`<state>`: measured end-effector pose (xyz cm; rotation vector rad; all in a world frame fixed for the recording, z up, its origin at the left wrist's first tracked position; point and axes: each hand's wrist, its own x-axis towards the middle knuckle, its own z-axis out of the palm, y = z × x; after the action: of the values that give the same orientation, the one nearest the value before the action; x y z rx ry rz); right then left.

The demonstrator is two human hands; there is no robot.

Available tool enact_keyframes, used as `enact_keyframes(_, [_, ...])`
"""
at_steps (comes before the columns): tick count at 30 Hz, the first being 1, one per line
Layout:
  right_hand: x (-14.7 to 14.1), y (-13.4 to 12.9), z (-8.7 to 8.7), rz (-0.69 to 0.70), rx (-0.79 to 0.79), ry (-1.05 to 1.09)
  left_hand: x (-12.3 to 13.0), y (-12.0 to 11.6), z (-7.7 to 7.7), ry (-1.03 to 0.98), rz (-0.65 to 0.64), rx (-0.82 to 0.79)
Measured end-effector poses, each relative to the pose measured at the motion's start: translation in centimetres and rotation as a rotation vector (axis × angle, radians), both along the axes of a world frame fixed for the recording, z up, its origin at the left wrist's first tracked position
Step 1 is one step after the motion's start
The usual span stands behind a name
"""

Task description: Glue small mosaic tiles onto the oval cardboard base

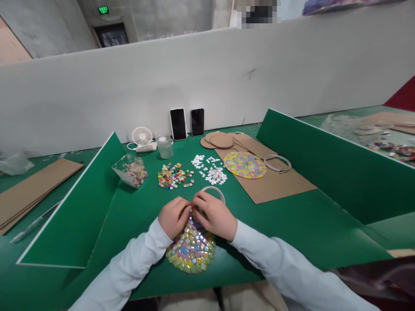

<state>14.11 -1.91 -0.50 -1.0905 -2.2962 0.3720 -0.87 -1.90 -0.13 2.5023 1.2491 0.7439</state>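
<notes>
A round mosaic disc (191, 250) covered in shiny yellow, pink, blue and green tiles lies at the front of the green table. My left hand (175, 217) and my right hand (214, 216) meet over its far edge, fingers bent and pinched together. Whatever is between the fingertips is hidden or too small to make out. Just behind my right hand a white ring (219, 191) shows, partly covered by that hand. Beyond the hands lie a pile of coloured tiles (171, 176) and several small white pieces (216, 175).
A tilted clear container (131, 170) of tiles, a small fan (142, 137), a cup (165, 147) and two phones (178, 124) stand farther back. Rightward, another mosaic disc (245, 164) and a white ring (277, 163) rest on cardboard (269, 189). Green panels (330, 168) flank the area.
</notes>
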Motion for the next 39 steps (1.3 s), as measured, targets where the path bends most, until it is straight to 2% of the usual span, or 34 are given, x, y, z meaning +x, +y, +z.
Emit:
enact_keyframes(6, [-0.3, -0.2, 0.1, -0.001, -0.006, 0.054, 0.2, -0.1, 0.0, 0.09, 0.022, 0.049])
enact_keyframes(12, [-0.8, -0.5, 0.1, -0.032, 0.063, 0.107, 0.7, -0.6, 0.2, -0.103, 0.084, -0.05])
enact_keyframes(15, [-1.0, -0.5, 0.0, -0.042, 0.163, 0.072, 1.0, -0.6, 0.2, -0.239, 0.147, -0.165])
enact_keyframes(19, [-1.1, -0.4, 0.0, -0.047, 0.32, 0.014, 1.3, -0.3, 0.0, -0.489, 0.216, -0.399])
enact_keyframes(24, [-1.2, 0.0, -0.1, -0.069, 0.376, 0.054, 1.8, 0.1, -0.6, -0.877, 0.223, -0.735])
enact_keyframes(27, [-1.2, -0.2, 0.0, -0.053, 0.357, 0.106, 1.4, 0.6, -0.4, -1.101, 0.258, -0.835])
enact_keyframes(30, [-1.1, -0.4, 0.0, -0.018, 0.295, 0.156, 0.3, 1.6, 0.1, -1.285, 0.368, -0.782])
enact_keyframes(32, [-0.9, -0.3, -0.2, -0.002, 0.224, 0.161, -0.5, 2.2, 0.4, -1.293, 0.397, -0.751])
enact_keyframes(34, [-0.7, -0.1, -0.6, -0.026, 0.146, 0.114, -0.9, 2.5, 0.4, -1.267, 0.375, -0.76])
enact_keyframes(39, [-0.4, 0.5, -1.7, -0.179, 0.01, -0.086, -0.7, 2.1, 0.0, -1.158, 0.276, -0.808])
